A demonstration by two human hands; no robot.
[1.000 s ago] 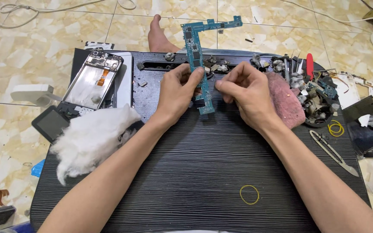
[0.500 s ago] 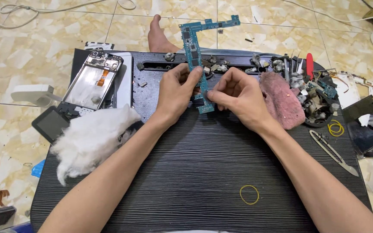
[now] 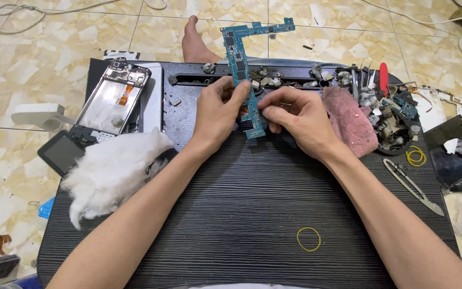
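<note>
The blue circuit board (image 3: 243, 69) is held upright above the dark ribbed bench (image 3: 231, 214), pinched along its lower half by the left hand (image 3: 217, 109). The right hand (image 3: 298, 115) is closed in a fingertip grip on a small part at the board's edge. A component appears to be worked loose; fine, steady pulling is called for.

Both forearms angled inward, L hand (image 3: 221, 109) & R hand (image 3: 297, 116) fingers curled, pinching close together.
</note>
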